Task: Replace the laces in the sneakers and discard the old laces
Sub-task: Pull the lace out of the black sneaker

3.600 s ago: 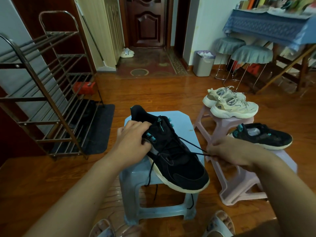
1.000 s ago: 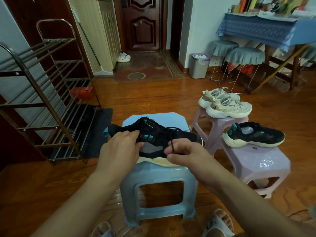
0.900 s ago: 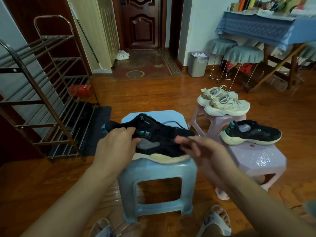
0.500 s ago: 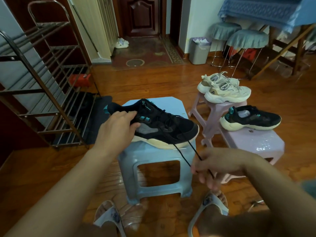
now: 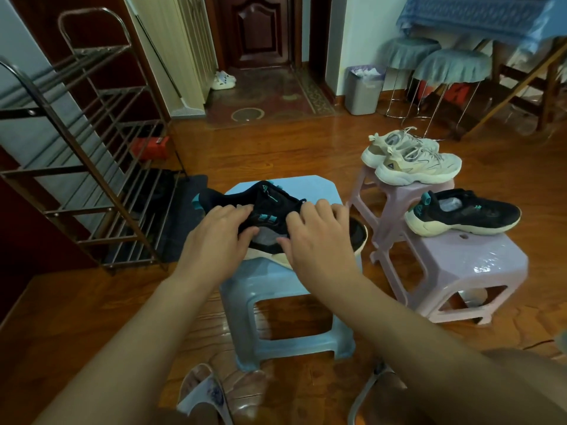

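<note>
A black sneaker (image 5: pixel 357 233) with teal trim lies on its side on a light blue stool (image 5: pixel 277 291) in front of me. My left hand (image 5: pixel 217 236) grips its heel collar, fingers curled over the edge. Over the middle of the shoe lies my right hand (image 5: pixel 319 240), its fingertips curled at the black lace (image 5: pixel 302 202) by the tongue and its thumb against the side. Most of the lacing is hidden under that hand. The matching black sneaker (image 5: pixel 463 214) stands without a lace on a pink stool (image 5: pixel 474 265) to the right.
A cream pair of sneakers (image 5: pixel 414 161) sits on a second pink stool behind. A grey waste bin (image 5: pixel 363 90) stands by the far wall. The metal shoe rack (image 5: pixel 92 148) fills the left side. My slippered feet (image 5: pixel 208 394) are below the blue stool.
My right hand, which had pulled a length of lace out down to the right, has come back onto the sneaker's lacing. The left hand keeps its hold on the heel.
</note>
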`<action>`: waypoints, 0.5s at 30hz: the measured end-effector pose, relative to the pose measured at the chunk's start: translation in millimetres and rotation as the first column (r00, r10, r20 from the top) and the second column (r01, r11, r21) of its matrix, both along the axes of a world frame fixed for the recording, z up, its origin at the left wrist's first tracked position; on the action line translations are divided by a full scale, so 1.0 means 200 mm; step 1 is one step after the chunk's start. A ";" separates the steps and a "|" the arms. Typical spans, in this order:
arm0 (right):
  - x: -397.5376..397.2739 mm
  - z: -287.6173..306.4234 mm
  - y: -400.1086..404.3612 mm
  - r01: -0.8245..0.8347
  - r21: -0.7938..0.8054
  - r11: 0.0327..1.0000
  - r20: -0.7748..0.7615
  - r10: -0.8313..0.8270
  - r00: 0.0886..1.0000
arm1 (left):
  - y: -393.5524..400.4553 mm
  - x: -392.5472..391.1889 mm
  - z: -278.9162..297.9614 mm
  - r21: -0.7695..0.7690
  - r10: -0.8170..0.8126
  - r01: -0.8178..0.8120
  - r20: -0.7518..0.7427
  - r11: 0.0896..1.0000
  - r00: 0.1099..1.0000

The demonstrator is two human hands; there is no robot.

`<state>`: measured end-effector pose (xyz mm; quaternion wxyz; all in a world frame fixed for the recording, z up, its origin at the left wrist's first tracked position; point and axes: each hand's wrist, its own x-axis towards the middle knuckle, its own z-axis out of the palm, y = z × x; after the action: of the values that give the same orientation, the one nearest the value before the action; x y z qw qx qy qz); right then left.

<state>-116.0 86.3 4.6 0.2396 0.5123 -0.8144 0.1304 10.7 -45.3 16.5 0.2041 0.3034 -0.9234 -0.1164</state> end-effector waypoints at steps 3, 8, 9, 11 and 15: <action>-0.02 0.00 0.00 0.047 0.011 0.999 -0.017 -0.047 0.999 | -0.02 -0.01 0.00 -0.007 0.002 -0.002 0.015 1.000 1.000; -0.01 0.02 0.01 -0.006 0.180 0.984 0.005 0.005 1.000 | -0.02 -0.01 0.00 -0.003 0.018 -0.018 0.031 1.000 0.999; 0.00 0.03 0.03 -0.052 0.211 0.976 0.030 0.047 0.998 | -0.01 -0.01 0.00 0.002 0.020 -0.020 0.026 1.000 0.999; -0.02 0.06 0.11 -0.169 0.307 0.936 0.138 0.132 0.982 | -0.01 -0.01 0.01 0.024 0.009 -0.010 0.029 1.000 1.000; -0.07 0.13 0.27 -0.264 0.491 0.830 0.365 0.079 0.928 | 0.00 0.00 0.01 0.044 -0.039 0.038 0.041 0.998 0.998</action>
<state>-129.1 140.0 29.9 -0.0641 0.6012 -0.7965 0.0049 10.8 -45.6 18.7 0.1759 0.2923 -0.9305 -0.1336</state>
